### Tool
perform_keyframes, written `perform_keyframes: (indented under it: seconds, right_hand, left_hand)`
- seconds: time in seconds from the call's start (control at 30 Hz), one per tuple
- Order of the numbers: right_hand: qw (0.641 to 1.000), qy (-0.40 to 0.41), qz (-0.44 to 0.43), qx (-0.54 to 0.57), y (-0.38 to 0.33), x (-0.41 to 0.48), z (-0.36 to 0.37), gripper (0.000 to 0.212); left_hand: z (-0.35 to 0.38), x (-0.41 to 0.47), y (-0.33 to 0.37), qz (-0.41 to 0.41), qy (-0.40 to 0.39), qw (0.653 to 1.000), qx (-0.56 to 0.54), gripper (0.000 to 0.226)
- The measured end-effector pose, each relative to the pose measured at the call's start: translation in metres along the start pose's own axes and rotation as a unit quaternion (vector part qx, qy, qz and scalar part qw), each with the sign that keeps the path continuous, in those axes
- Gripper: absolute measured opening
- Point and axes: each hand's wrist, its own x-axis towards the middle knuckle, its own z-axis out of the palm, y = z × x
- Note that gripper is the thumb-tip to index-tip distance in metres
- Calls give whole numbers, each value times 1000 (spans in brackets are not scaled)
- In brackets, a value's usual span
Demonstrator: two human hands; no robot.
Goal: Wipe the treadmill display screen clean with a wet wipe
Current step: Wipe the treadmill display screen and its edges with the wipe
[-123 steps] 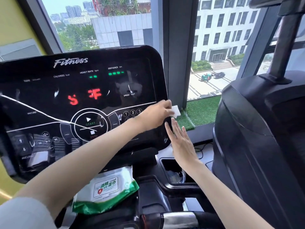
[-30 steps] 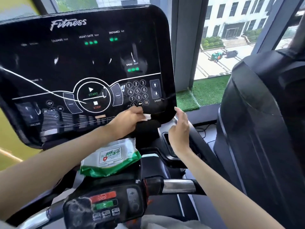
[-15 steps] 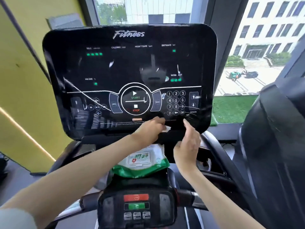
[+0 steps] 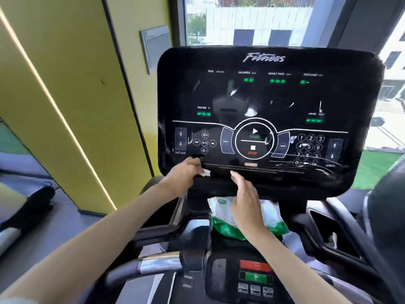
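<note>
On my feed the left hand (image 4: 186,172) is curled around a white wipe (image 4: 206,172) and holds it against the bottom rim of the screen (image 4: 263,95), just under the incline and volume buttons at its lower left. Only a small corner of the wipe shows, sticking out to the right of the fingers.

The right hand (image 4: 245,198) is flat, its fingers straight and close together, and holds nothing. Its fingertips (image 4: 235,174) reach the same bottom rim just to the right of the wipe. I cannot tell whether they touch it.

The screen is black and glossy, with green readouts lit along the top and a start and stop ring in the middle. Pale streaks cross its lower right corner around the number keys.

Below the screen a green and white pack (image 4: 274,218) lies on the console, partly hidden by the right hand and wrist. Nearer to me, a control pad (image 4: 255,275) with a red and a green button sits beside the handlebar (image 4: 157,263). A yellow wall (image 4: 65,84) stands to the left, and a window (image 4: 252,20) is behind the screen.
</note>
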Motion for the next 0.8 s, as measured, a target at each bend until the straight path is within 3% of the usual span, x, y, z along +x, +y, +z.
perform_keyframes:
  seconds: [0.1,0.3,0.4,0.57,0.8]
  right_hand:
    - [1000,7,3,-26,-7,2,11,69]
    - [996,34,21,-79,-17,8,13,58]
    - [993,38,-11,-108,-19,6,15,56]
    - [988,29,-41,-146,-14,2,17,56]
    - [987,35,-74,-137,-13,7,14,55]
  left_hand:
    - [5,-21,-28,-18,68,996,-47,29]
    - [9,-49,-68,-68,129,984,-102,44]
    - [12,-41,-53,-99,179,970,-129,34]
    - [8,-19,-24,-36,103,986,-126,35]
    - [-6,-30,-49,-86,101,987,-91,35]
